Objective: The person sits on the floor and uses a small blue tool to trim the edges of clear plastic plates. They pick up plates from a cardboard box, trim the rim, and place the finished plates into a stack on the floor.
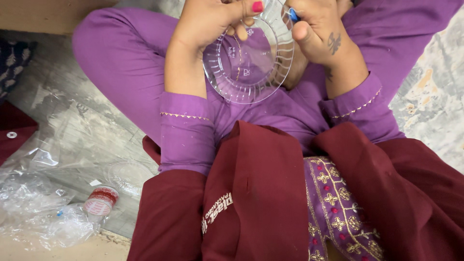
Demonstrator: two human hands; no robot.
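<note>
At top centre of the frame, the left hand (208,21) pinches a clear plastic plate (247,60) over the lap, while the right hand (319,34) pinches a small blue tool (293,14) against its rim.

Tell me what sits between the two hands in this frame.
In the head view, a clear plastic plate spans the gap: the left hand grips its rim on one side, and the right hand, pinching a small blue object, holds the other.

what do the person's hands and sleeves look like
Both arms wear purple sleeves with gold zigzag trim at the cuffs. The left hand has a pink-red painted thumbnail. The right hand has a small dark tattoo on its back.
</note>
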